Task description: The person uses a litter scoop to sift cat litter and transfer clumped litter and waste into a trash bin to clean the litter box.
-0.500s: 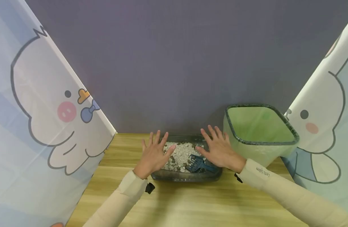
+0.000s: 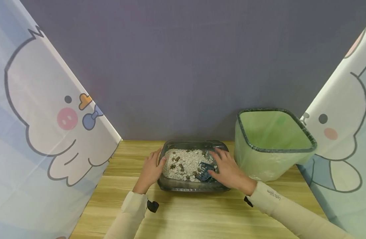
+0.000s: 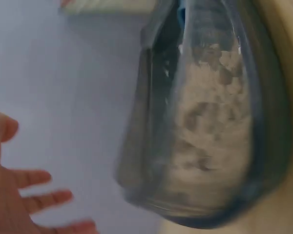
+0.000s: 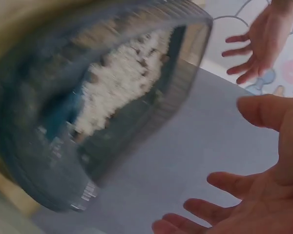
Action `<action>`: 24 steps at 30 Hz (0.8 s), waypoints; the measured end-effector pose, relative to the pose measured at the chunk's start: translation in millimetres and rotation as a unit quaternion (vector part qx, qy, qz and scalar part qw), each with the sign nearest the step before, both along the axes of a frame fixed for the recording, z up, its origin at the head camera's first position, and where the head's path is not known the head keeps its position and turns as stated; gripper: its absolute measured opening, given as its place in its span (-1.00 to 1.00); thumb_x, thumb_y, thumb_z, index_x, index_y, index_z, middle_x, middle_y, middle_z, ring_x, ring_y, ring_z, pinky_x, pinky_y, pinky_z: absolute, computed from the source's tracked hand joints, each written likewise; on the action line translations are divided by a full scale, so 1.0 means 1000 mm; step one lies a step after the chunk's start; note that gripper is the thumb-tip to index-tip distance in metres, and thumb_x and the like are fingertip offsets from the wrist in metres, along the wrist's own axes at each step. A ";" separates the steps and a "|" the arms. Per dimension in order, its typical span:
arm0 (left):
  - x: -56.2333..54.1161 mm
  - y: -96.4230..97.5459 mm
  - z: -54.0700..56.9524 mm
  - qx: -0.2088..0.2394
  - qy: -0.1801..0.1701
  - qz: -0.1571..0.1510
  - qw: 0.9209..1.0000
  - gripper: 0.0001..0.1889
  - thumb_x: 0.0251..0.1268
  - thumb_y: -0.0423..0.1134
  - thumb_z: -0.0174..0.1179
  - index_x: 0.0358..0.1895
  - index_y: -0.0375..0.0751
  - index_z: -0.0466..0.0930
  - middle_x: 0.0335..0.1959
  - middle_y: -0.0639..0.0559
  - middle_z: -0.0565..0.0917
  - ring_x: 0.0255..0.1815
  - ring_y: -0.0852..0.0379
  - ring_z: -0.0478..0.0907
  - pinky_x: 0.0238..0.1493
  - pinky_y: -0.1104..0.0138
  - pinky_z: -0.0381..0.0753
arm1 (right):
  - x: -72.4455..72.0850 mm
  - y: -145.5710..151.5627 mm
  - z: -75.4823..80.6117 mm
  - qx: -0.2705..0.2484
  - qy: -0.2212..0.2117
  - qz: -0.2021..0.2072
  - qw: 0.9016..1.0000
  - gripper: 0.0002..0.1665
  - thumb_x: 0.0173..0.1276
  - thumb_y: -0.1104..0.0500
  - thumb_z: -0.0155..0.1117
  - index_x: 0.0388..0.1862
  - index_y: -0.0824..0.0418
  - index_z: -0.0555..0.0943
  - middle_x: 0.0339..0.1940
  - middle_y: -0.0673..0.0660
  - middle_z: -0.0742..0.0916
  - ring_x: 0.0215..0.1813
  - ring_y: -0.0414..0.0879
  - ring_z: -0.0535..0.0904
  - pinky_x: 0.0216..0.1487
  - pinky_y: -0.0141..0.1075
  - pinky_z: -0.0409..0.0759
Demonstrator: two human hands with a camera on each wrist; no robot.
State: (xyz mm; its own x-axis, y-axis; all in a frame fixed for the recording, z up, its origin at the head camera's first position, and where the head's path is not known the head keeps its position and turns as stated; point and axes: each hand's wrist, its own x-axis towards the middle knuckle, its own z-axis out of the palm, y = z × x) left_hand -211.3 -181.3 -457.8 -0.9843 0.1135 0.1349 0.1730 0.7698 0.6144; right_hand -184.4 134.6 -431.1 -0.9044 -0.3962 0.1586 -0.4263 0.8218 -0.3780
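Note:
A dark see-through litter box (image 2: 189,185) holds pale litter (image 2: 190,161) with several brown clumps. Inside, at its right, lies a dark blue slotted scoop (image 2: 205,172). My left hand (image 2: 151,171) is at the box's left rim, fingers extended and thumb by the edge. Over the box's right end, my right hand (image 2: 228,171) has its fingers spread and covers the scoop's handle in the head view. Both wrist views are blurred; the right one shows my right hand (image 4: 254,180) with loose fingers and nothing in its grasp.
A bin (image 2: 257,162) lined with a pale green bag stands right of the box, close to my right forearm. Beneath is a wood-grain table (image 2: 186,215). A grey wall (image 2: 183,66) rises behind, with cartoon-printed curtains (image 2: 39,109) on both sides.
My left hand has moved left and down from above the litter to the box's left rim. The right hand has lowered slightly toward the box's right end.

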 end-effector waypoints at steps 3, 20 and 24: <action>-0.001 -0.014 -0.032 0.094 -0.015 0.015 0.995 -0.40 0.51 0.07 -0.18 0.44 -0.22 0.12 0.31 -0.26 0.25 0.23 -0.30 0.25 0.10 -0.14 0.31 | 0.002 0.004 -0.016 0.013 -0.026 -0.010 1.000 -0.19 0.23 -0.05 0.36 0.34 0.29 0.32 0.22 0.36 0.38 0.16 0.27 0.29 0.04 0.09 0.35; -0.002 -0.028 -0.097 0.185 -0.120 0.039 0.975 -0.38 0.54 0.05 -0.22 0.43 -0.34 0.08 0.30 -0.46 0.25 0.29 -0.36 0.21 0.15 -0.15 0.26 | 0.007 0.014 -0.067 -0.022 -0.117 -0.069 0.991 -0.67 0.23 0.28 0.34 -0.02 0.33 0.58 -0.13 0.21 0.62 -0.13 0.12 0.57 -0.13 -0.02 0.50; -0.003 -0.027 -0.098 0.191 -0.112 0.032 0.975 -0.35 0.54 0.07 -0.25 0.43 -0.37 0.06 0.32 -0.46 0.22 0.32 -0.35 0.18 0.19 -0.15 0.22 | 0.006 0.007 -0.068 0.009 -0.112 -0.073 0.991 -0.70 0.29 0.24 0.29 -0.02 0.31 0.57 -0.15 0.21 0.61 -0.16 0.12 0.58 -0.19 -0.02 0.51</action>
